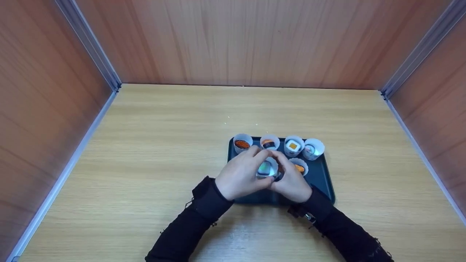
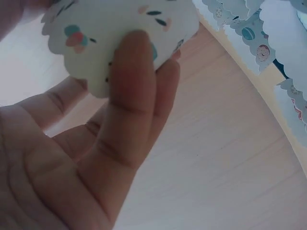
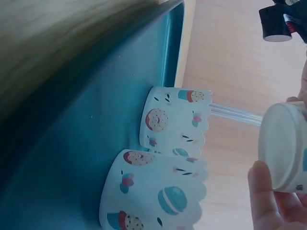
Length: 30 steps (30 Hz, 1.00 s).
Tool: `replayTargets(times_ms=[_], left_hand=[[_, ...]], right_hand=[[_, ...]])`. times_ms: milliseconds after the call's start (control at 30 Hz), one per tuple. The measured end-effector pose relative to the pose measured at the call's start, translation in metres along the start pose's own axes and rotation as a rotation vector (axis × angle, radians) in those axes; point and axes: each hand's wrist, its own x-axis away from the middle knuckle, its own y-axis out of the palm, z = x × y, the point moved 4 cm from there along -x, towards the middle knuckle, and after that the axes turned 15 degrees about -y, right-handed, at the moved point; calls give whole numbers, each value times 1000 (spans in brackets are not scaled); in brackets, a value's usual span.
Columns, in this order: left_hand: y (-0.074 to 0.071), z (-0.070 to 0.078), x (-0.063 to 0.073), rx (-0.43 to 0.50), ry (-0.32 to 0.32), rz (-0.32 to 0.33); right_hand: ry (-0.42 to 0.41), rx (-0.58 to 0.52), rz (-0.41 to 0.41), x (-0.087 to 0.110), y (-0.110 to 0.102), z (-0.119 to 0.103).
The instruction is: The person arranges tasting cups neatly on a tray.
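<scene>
Between both hands is a white paper baking cup [image 1: 270, 165] with a scalloped rim and a pale greenish piece inside. My left hand [image 1: 242, 176] grips it from the left; in the left wrist view its fingers [image 2: 132, 96] press along the printed wall. My right hand [image 1: 293, 185] holds the same cup from the right, one digit against its base [image 3: 276, 143] in the right wrist view. There the cup is raised above the tray [image 1: 324, 178], base showing. Behind the hands, a cup with an orange piece [image 1: 300, 168] stands on the tray, partly hidden by the right hand.
Along the tray's far edge stand cups with a red-orange piece [image 1: 242, 144], an orange piece with a dark band [image 1: 269, 144], a white piece with a yellow square [image 1: 293, 145] and a pale round piece [image 1: 309, 149]. Small white specks [image 1: 256, 124] lie on the table. Wooden panels [image 1: 233, 43] enclose it.
</scene>
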Motion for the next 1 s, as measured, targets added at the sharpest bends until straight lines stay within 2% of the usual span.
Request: replayTargets(times_ms=[133,200,300,433,533,700,867,1000], left_hand=[[-6,-2,0,-20,37,114],[-10,-7,1,-18,26,187],[-13,-22,3,2,-62,270],[-14,-51,7,16,-233,291],[-8,-72,10,12,-307,252],[8,-97,13,16,-372,99],[21,-108,12,43,-438,-69],[27,-112,8,54,-439,-134]], right_hand=[[-73,11,27,0,-8,-5],[-100,20,51,1,-15,-7],[-100,62,96,4,-29,-8],[-48,102,152,13,-53,-5],[3,139,178,21,-75,-2],[69,239,190,34,-114,9],[194,253,139,47,-137,31],[279,225,60,54,-137,45]])
